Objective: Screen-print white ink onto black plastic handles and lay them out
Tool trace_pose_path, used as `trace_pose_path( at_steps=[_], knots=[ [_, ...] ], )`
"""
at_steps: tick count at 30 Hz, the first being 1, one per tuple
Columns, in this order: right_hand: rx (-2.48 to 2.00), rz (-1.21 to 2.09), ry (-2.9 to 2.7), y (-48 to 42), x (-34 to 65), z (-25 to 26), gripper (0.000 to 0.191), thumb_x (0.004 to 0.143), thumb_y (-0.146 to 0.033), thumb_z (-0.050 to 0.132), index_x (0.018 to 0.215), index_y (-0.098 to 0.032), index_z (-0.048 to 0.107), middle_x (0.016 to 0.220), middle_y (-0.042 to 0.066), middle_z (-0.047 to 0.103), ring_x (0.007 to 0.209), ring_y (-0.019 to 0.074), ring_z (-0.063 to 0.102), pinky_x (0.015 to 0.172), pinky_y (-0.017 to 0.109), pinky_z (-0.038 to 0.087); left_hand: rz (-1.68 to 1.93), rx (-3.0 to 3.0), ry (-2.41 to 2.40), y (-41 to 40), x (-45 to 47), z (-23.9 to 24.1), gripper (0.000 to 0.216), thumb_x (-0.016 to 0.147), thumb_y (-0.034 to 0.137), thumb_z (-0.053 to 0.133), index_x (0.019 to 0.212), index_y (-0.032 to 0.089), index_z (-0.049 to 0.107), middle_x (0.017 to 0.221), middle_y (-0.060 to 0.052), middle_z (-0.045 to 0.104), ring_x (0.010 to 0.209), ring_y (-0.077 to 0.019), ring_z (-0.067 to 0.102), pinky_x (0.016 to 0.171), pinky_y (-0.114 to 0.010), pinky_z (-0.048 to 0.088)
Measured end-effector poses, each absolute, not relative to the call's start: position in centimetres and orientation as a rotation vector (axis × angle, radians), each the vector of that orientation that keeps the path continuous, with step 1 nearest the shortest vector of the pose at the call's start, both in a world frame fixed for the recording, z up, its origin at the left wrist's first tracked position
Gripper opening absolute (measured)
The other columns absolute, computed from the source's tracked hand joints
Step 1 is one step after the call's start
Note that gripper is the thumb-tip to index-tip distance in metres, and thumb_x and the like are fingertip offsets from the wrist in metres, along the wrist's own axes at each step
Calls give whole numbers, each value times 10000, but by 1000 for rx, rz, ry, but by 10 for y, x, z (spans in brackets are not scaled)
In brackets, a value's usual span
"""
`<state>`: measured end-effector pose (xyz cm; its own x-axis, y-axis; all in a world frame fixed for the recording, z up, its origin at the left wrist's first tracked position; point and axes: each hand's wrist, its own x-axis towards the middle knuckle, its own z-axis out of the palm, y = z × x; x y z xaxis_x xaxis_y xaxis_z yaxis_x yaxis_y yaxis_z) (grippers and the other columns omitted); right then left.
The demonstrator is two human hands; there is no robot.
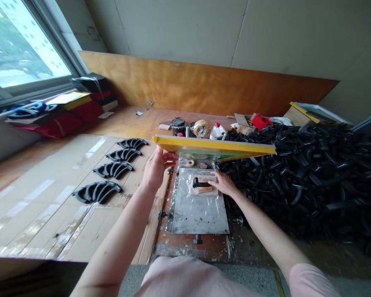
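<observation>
My left hand (pixel 156 167) grips the left edge of a yellow-framed printing screen (pixel 214 147) and holds it tilted up above a metal base plate (pixel 199 208). My right hand (pixel 224 182) rests on a small jig (pixel 203 184) on that plate, fingers closed on a short black curved plastic part (pixel 198 180) seated there. Plastic film covers the plate around the jig.
A big heap of black curved plastic parts (pixel 315 173) fills the right side. Rows of the same parts (pixel 111 170) lie on cardboard (pixel 43 206) to the left. Jars, tape and a bottle (pixel 217 131) stand behind the screen. Stacked papers sit by the window.
</observation>
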<state>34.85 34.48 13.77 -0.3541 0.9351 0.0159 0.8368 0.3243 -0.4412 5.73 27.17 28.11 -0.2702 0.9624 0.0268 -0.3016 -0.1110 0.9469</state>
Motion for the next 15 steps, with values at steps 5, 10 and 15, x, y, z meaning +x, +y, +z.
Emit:
trace_pose_path(
  at_steps=[5,10,15],
  knots=[
    [-1554,335,-2488,307,305,135,175,882,-283,594,1039,-229,649,997,69,614,984,214,557,854,335,427,1255,685,1231,227,90,211,552,816,595,540,1160,164,558,948,-105,699,733,-166,658,573,-247,503],
    [-1120,155,-2595,235,262,154,195,959,-255,443,1003,-229,631,909,65,607,903,205,548,787,326,448,946,413,1178,177,120,144,510,822,589,543,1100,164,595,1115,-156,689,920,-247,686,680,-339,564],
    [-1380,161,-2593,217,310,158,224,967,-234,413,1107,-219,587,937,79,659,893,200,592,753,312,454,1053,448,1571,158,40,107,404,769,567,591,854,173,584,806,-97,737,713,-224,712,573,-289,539]
  ],
)
